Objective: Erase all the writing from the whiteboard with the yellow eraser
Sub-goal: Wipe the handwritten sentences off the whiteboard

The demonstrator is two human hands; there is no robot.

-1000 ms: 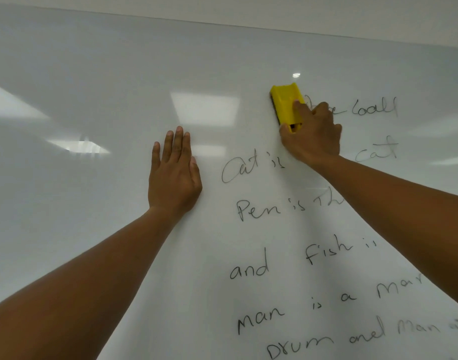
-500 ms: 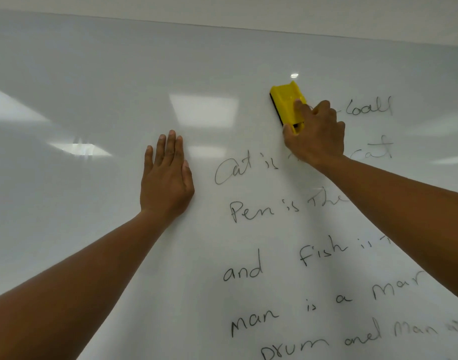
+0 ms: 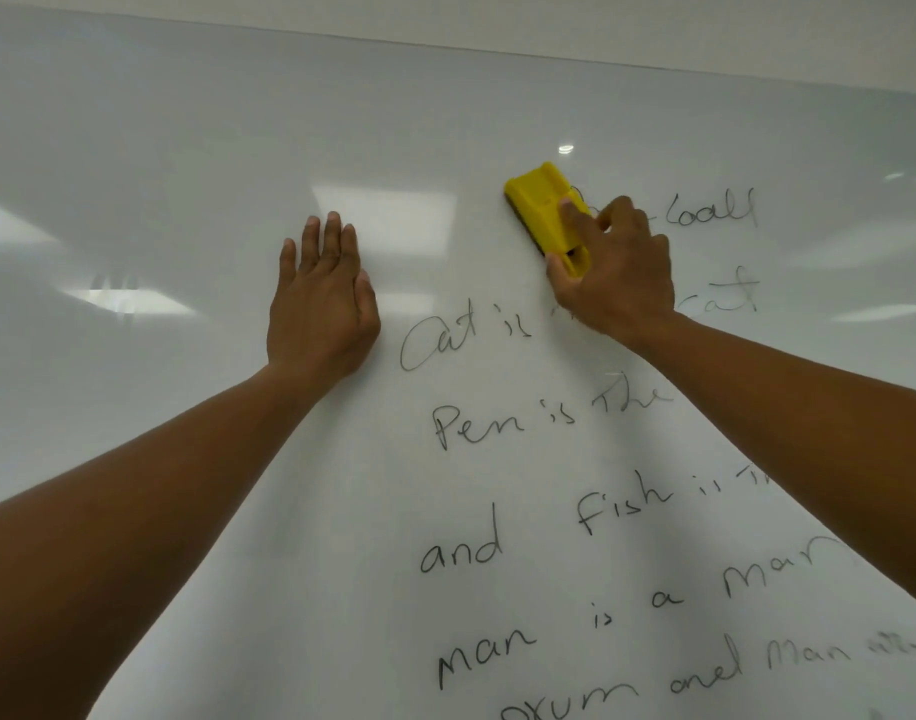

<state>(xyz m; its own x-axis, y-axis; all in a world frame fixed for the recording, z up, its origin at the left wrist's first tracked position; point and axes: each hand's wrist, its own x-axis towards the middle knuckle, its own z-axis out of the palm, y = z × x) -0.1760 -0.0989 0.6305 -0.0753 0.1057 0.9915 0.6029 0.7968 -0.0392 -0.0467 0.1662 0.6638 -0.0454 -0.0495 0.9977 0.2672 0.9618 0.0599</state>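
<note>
Several lines of black writing (image 3: 476, 426) cover the whiteboard (image 3: 186, 148), against which my left hand (image 3: 321, 309) lies flat with straight fingers beside "Cat", while up and right of that word my right hand (image 3: 614, 272) grips the yellow eraser (image 3: 541, 205), pressed to the surface.

part of the writing (image 3: 591, 314) is covered by the right hand (image 3: 614, 275) and forearm; the lowest line is cut off by the bottom edge.
</note>
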